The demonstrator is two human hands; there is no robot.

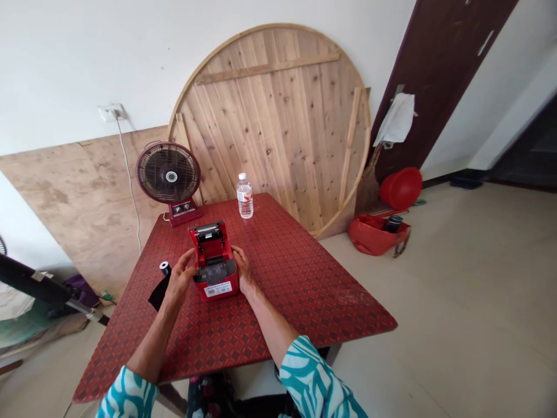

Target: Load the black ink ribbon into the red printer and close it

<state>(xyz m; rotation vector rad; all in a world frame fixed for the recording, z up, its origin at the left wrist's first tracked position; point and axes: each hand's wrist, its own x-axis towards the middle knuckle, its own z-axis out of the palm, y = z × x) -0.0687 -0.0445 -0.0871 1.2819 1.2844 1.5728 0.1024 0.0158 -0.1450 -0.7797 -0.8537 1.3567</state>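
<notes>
A red label printer point(220, 289) stands on the patterned red table point(300, 278) with its lid point(209, 232) raised. Dark ribbon point(213, 273) lies across the printer's opening, and a white printed sticker is on its near face. My left hand point(179, 277) grips the left side, its thumb and fingers at the edge of the opening. Against the right side, my right hand point(243, 268) is curled round the casing, its fingertips partly hidden. Left of my left hand is a small roll point(164, 267) with a strip of black ribbon point(159, 293) beside it, partly behind my forearm.
A dark red fan point(169, 177) and a water bottle point(245, 200) stand toward the table's far end. Behind them a large round wooden board point(270, 116) leans on the wall. On the floor at right are a red bag point(369, 235) and a red basin point(401, 188).
</notes>
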